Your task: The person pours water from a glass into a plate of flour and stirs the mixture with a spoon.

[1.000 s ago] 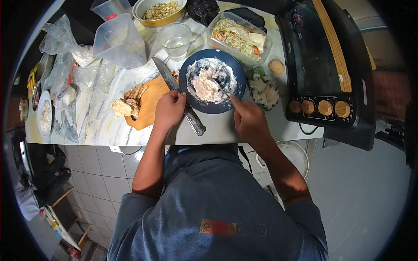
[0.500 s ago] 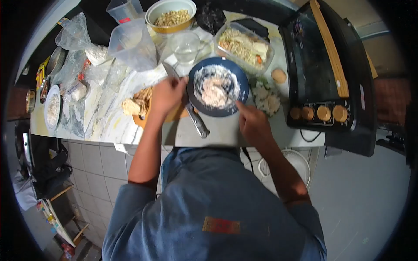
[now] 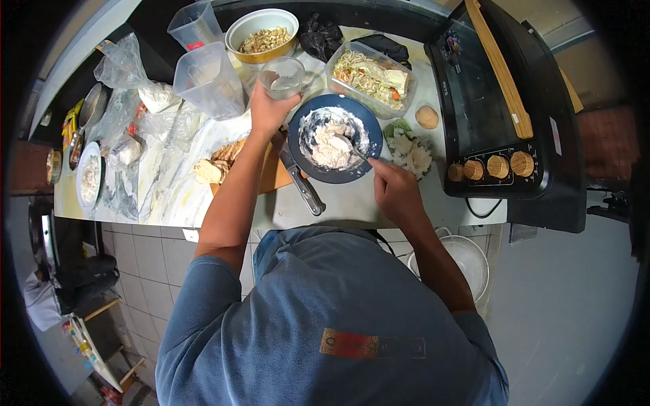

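Note:
My left hand (image 3: 273,107) is closed around a clear cup (image 3: 282,82) behind the dark blue bowl; what little it may contain looks transparent. My right hand (image 3: 396,189) grips a spoon (image 3: 345,143) whose head rests in a pale, sticky flour mixture (image 3: 328,145). That mixture lies in the dark blue bowl (image 3: 376,145), with white powder smeared up the inner wall. Left of the bowl, a knife (image 3: 306,191) lies partly over an orange cutting board (image 3: 271,177). Sliced light-brown food (image 3: 227,155) sits on the board, partly hidden by my left forearm.
A container of shredded vegetables (image 3: 372,71), a pot of chopped pieces (image 3: 265,40) and a clear plastic container (image 3: 210,81) stand behind. Cauliflower-like pieces (image 3: 411,150) and an egg (image 3: 427,117) lie right, beside a black oven (image 3: 501,101). Plastic bags (image 3: 122,71) and a white plate (image 3: 89,176) are left.
My left hand has moved from the bowl's left rim up to the clear cup and taken hold of it. My right hand keeps the spoon in the mixture.

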`<state>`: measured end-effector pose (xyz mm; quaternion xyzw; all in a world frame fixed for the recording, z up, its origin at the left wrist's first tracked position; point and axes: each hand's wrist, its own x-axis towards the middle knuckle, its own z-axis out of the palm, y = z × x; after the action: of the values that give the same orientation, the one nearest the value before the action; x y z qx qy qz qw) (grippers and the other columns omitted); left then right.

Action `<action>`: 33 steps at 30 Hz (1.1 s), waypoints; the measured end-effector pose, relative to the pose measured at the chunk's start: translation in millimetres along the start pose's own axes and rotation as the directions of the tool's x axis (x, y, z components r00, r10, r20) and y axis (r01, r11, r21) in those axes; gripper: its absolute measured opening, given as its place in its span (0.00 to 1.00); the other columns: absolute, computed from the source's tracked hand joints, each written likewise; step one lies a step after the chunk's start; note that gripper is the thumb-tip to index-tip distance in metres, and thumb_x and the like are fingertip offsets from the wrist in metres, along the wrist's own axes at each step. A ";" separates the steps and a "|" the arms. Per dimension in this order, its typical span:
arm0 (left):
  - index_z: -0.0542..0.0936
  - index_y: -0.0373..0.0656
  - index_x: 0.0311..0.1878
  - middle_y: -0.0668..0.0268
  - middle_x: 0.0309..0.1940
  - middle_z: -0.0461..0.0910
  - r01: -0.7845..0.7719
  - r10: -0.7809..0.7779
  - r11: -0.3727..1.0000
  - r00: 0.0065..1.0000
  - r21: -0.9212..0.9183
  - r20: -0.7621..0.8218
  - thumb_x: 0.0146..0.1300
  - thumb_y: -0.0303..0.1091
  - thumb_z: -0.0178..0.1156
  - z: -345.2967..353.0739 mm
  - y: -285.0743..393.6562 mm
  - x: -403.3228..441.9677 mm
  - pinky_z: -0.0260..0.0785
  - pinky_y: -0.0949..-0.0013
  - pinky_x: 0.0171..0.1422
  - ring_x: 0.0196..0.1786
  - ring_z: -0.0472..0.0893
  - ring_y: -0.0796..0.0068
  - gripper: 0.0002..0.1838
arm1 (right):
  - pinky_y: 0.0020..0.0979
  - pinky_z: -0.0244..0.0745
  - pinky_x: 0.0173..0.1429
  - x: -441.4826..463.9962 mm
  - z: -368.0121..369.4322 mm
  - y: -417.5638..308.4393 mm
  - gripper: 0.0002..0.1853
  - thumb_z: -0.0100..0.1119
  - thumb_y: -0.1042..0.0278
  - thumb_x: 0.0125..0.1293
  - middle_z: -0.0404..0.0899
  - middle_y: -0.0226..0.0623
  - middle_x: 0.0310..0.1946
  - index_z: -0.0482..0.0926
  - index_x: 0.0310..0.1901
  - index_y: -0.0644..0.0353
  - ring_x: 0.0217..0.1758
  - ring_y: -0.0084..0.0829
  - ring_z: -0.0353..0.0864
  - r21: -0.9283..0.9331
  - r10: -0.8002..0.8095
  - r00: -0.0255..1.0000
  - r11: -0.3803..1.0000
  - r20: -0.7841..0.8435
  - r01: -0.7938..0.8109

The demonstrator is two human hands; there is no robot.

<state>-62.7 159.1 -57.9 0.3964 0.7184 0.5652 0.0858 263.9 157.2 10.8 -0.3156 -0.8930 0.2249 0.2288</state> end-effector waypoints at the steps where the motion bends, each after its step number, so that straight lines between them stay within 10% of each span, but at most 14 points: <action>1: 0.76 0.37 0.55 0.52 0.53 0.82 -0.007 0.007 1.000 1.000 0.002 0.000 0.44 0.39 0.81 0.5 -2.4 -1.3 0.73 0.62 0.61 0.55 0.83 0.59 0.36 | 0.42 0.77 0.39 -0.5 -0.9 -0.6 0.17 0.58 0.82 0.61 0.83 0.50 0.32 0.82 0.52 0.64 0.34 0.48 0.84 0.029 0.011 1.000 1.000 -0.008 -0.011; 14: 0.74 0.37 0.65 0.52 0.58 0.79 -0.270 0.265 0.963 0.944 0.000 0.199 0.38 0.28 0.77 -42.0 56.4 -6.3 0.71 0.60 0.67 0.61 0.80 0.55 0.44 | 0.38 0.79 0.41 5.4 -3.3 7.8 0.13 0.56 0.70 0.65 0.85 0.50 0.30 0.87 0.46 0.59 0.34 0.47 0.87 0.244 0.404 0.914 0.882 0.048 -0.403; 17: 0.74 0.39 0.65 0.52 0.58 0.79 -0.344 0.324 0.937 0.918 0.053 0.228 0.36 0.27 0.76 -45.5 71.2 -19.5 0.70 0.57 0.67 0.61 0.78 0.50 0.44 | 0.29 0.74 0.34 4.0 -2.7 6.4 0.13 0.55 0.71 0.68 0.85 0.44 0.26 0.87 0.48 0.63 0.26 0.24 0.82 0.225 0.366 0.930 0.905 0.023 -0.362; 20: 0.75 0.42 0.65 0.54 0.58 0.79 -0.396 0.346 0.912 0.883 0.108 0.317 0.35 0.27 0.75 -46.9 82.5 -30.3 0.69 0.56 0.68 0.61 0.77 0.50 0.45 | 0.29 0.74 0.35 3.7 -4.7 -0.5 0.13 0.55 0.71 0.67 0.85 0.45 0.27 0.86 0.48 0.63 0.26 0.25 0.82 0.191 0.360 0.932 0.913 0.040 -0.361; 22: 0.75 0.44 0.65 0.54 0.58 0.79 -0.404 0.341 0.905 0.876 0.131 0.341 0.34 0.27 0.75 -45.2 81.4 -36.3 0.68 0.55 0.68 0.61 0.76 0.50 0.45 | 0.40 0.79 0.41 4.1 -4.1 -2.5 0.12 0.56 0.70 0.65 0.85 0.49 0.30 0.87 0.44 0.61 0.34 0.49 0.86 0.184 0.326 0.945 0.929 0.008 -0.322; 33: 0.77 0.49 0.64 0.56 0.55 0.78 -0.486 0.350 0.824 0.841 0.291 0.412 0.36 0.30 0.74 -39.9 92.6 -53.6 0.67 0.55 0.67 0.60 0.76 0.51 0.42 | 0.44 0.79 0.42 6.8 -5.9 -15.1 0.11 0.56 0.70 0.64 0.84 0.51 0.30 0.87 0.43 0.60 0.35 0.51 0.85 0.131 0.373 0.928 0.920 0.007 -0.370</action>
<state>-5.8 98.0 20.0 0.6467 0.6823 0.3408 0.0015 255.5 152.6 25.5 -0.4656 -0.7983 0.3190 0.2103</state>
